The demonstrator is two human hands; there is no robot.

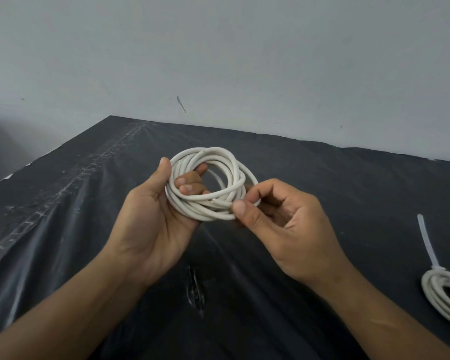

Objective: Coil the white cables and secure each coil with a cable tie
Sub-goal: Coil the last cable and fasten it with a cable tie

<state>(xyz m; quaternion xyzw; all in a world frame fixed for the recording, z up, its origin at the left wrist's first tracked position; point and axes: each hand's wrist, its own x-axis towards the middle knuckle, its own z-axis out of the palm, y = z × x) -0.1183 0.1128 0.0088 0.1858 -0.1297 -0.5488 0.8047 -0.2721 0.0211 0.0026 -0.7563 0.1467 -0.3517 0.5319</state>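
Note:
A white cable coil (213,157) of several loops is held above the black table. My left hand (151,219) grips its left side, thumb outside and fingers through the loops. My right hand (278,224) pinches the coil's lower right side between thumb and fingers, close to the cable's cut end (216,202). At the right edge a second white coil (437,297) lies on the table, bound by a translucent cable tie (426,242) whose tail sticks up.
A black plastic sheet (89,229) with creases and a small tear (196,289) covers the table. A pale grey wall (218,61) rises right behind the table's far edge. The table's left edge drops off at the far left.

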